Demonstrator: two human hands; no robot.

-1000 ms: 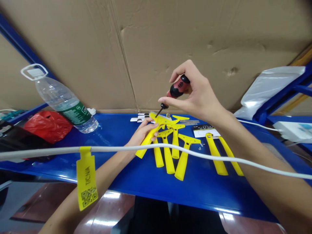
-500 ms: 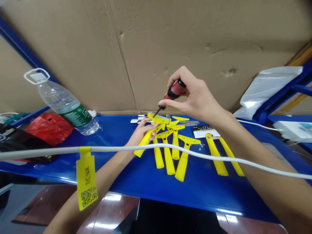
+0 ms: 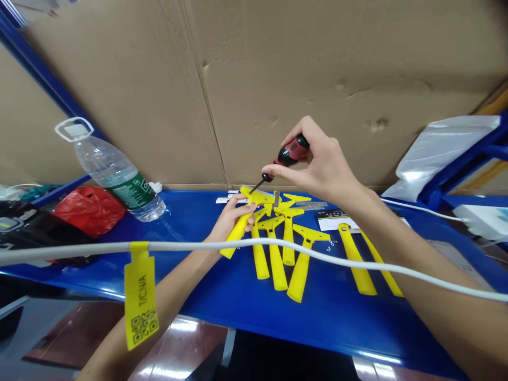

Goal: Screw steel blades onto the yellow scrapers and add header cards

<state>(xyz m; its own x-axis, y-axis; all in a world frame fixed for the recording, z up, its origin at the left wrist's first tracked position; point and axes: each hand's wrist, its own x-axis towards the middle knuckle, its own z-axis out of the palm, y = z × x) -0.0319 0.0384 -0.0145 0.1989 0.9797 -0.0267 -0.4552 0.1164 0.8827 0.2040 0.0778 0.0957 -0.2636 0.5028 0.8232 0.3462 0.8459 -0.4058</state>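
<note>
Pinching the screwdriver (image 3: pixel 288 154) by its handle, the right hand (image 3: pixel 323 161) has its thumb near the collar and the forefinger curled toward the butt end. The left hand (image 3: pixel 230 219) is closed around a yellow scraper handle (image 3: pixel 239 231), held tilted above the blue table (image 3: pixel 222 301), near its back edge. The screwdriver tip meets the far end of the scraper's head; whether it sits in a screw is too small to tell.

Risk, in this inspector's judgement: the slanted shaft could slip out and score the plastic or strike the left fingers, should pressure come off-axis. A loose left grip could let the piece twist under torque. The small screws (image 3: pixel 330 246) on the table, lying loose, could be lost if brushed by a forearm.

Condition of the held piece: bright, even yellow, with a smooth tapering grip widening into a flat cross-head. No crack is discernible at this distance. A grey strip (image 3: pixel 277 199) shows at the head's right edge; attachment cannot be confirmed
</note>
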